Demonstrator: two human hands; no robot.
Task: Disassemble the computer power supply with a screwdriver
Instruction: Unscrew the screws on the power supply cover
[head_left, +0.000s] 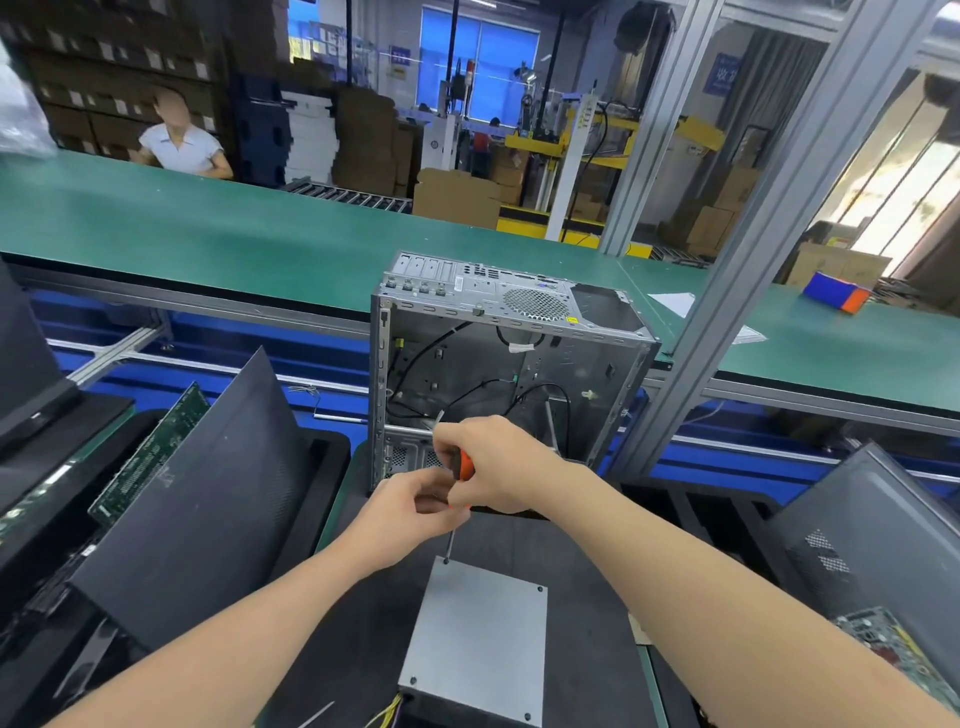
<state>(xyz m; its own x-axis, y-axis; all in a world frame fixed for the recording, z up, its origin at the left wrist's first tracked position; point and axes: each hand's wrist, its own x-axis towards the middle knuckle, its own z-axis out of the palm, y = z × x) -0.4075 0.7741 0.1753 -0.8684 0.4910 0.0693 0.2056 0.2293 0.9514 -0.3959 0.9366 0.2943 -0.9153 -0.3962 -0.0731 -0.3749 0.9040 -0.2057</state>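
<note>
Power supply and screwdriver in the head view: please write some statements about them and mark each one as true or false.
1. The screwdriver tip rests on the far-left corner screw of the power supply. True.
2. Only the right hand holds the screwdriver. False: the left hand also pinches it, lower down.
3. The power supply is mounted inside the computer case. False: it lies flat on the dark mat, in front of the case.
4. The screwdriver handle is orange. True.
</note>
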